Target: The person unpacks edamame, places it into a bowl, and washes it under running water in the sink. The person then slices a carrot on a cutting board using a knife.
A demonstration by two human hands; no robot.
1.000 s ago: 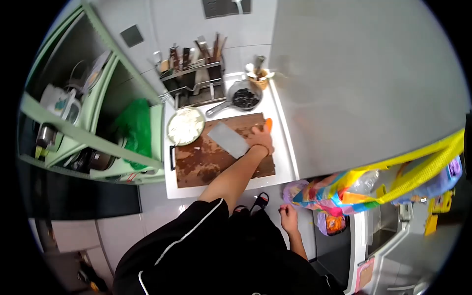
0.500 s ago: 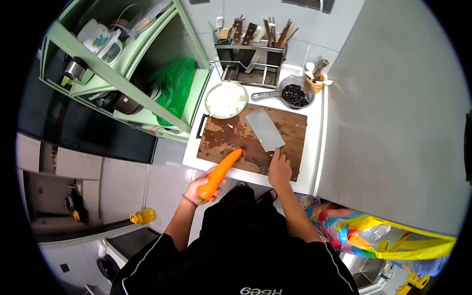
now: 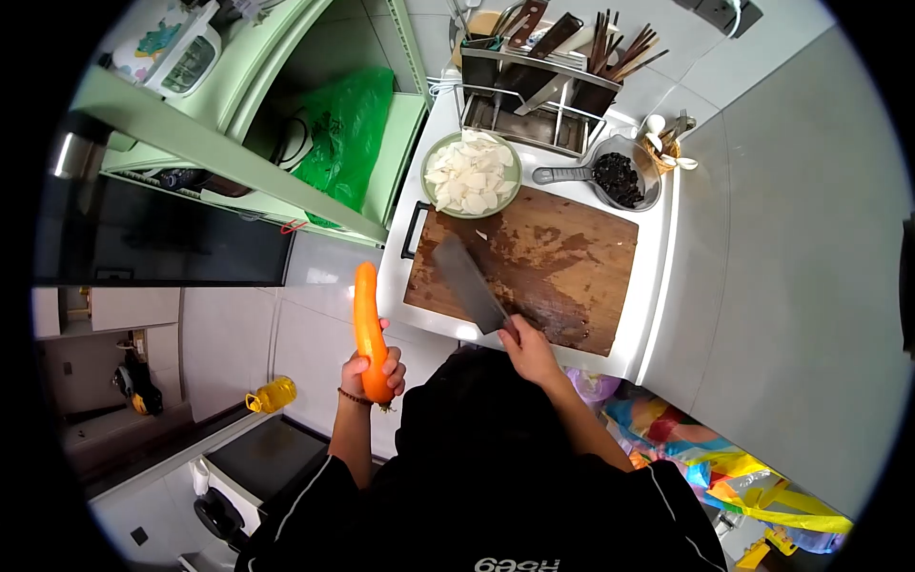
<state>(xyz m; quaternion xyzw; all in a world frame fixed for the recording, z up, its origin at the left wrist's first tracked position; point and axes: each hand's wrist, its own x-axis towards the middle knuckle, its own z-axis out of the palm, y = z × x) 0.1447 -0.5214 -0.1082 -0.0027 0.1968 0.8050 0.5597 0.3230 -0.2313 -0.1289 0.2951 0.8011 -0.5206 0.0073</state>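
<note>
Two hands: both occupied, own hands only; clock = face centred on cutting board (image 3: 562, 253), 12 pointing away from person.
Left hand (image 3: 375, 370): fingers wrapped round lower, thick half of carrot (image 3: 367, 329); beaded bracelet (image 3: 355, 397) on wrist.
Carrot: at 8 o'clock, off the board's edge and apart from it, held up in front of the floor; narrow tip toward 12, stem end toward 6, just below the fist.
Carrot handling: long, thick, probably solid and a bit heavy at stem end; should be stiff, not fragile, though a hard knock could snap the tip. Bright sheen, so likely smooth, perhaps slippery. Best hold looks like the thick half, as now.
Right hand (image 3: 531, 351): at 6 o'clock, by near edge of board, closed round handle of cleaver (image 3: 469, 283).
Cleaver: blade runs toward 11 over the board; touching wood or not, cannot tell. Likely heavy, rigid; take by handle only.
Plate (image 3: 428, 188): at 11, beside board's far edge, heaped with white slices (image 3: 471, 173).
Strainer-like bowl (image 3: 564, 174): between 1 and 2, grey, handle toward 9, dark pieces (image 3: 618, 179) inside.
Knife rack (image 3: 530, 126): at 12, blades and chopsticks upright.
Green bag (image 3: 348, 138): at 10, on shelf.
</note>
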